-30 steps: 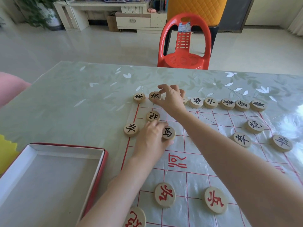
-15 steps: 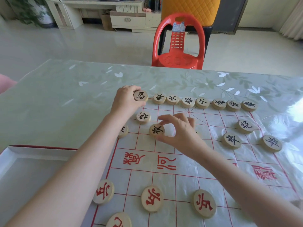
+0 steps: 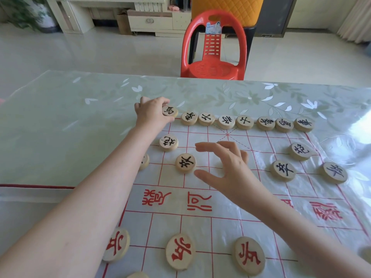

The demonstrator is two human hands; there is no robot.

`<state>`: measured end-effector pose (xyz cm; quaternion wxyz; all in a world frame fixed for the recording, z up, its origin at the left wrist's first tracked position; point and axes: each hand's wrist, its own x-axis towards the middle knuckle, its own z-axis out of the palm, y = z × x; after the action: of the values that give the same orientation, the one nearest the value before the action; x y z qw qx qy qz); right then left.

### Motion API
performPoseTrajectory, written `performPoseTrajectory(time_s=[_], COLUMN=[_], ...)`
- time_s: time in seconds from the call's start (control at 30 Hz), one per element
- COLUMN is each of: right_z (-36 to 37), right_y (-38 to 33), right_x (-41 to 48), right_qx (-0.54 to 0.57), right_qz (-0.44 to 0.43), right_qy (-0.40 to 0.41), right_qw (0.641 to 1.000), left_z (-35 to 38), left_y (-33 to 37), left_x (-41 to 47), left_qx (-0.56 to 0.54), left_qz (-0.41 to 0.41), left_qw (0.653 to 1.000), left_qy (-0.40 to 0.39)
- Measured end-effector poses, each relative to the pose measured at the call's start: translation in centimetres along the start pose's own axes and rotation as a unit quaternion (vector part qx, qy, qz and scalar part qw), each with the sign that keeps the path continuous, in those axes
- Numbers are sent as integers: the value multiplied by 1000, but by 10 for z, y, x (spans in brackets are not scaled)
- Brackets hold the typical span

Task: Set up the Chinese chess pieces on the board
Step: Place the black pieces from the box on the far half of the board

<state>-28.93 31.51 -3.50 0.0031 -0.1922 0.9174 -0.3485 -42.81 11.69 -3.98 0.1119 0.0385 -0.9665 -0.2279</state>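
A plastic board [image 3: 230,197] with red grid lines lies on the table. Round wooden pieces with black characters line its far edge. My left hand [image 3: 150,113] grips a black horse piece [image 3: 169,111] at the far left end of that row. My right hand [image 3: 226,165] hovers open just right of a black soldier piece [image 3: 185,163], with nothing in it. A black cannon piece [image 3: 168,142] sits between the two hands. Another black piece [image 3: 144,161] is mostly hidden behind my left forearm. Three red soldier pieces [image 3: 180,251] lie on the near rows.
A white box with a red rim [image 3: 30,189] lies at the near left of the table. More black pieces [image 3: 283,170] stand on the right of the board. A red plastic chair [image 3: 213,47] stands beyond the table's far edge.
My left hand carried the horse piece from the board's middle-left up to the far row. My right hand set the soldier piece down and let go, opening beside it.
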Motion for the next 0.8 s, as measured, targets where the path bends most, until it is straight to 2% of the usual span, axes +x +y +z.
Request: performPoseTrajectory(time_s=[0.17,0.37,0.47,0.63,0.8], right_z=[-7,-8,-12,-23,-41], right_y=[-7,-9,-13,-37,-78], right_x=[-12,-22,-27,-47,-86], right_qx=[16,20,31,46,54], right_qz=[19,18,30,64,81], right_qy=[-14,-3,7,7,-17], right_qw=[1000,1000,999,997,995], left_z=[11,-4,-26,-77,-129], left_y=[-5,-2,4,12,8], left_x=[-1,-14,-33,-96,-164], left_qx=[22,-3,-33,-95,-154], left_qz=[-13,-24,-10,13,-8], left_qw=[999,1000,999,995,988], left_qy=[-36,-14,10,3,-12])
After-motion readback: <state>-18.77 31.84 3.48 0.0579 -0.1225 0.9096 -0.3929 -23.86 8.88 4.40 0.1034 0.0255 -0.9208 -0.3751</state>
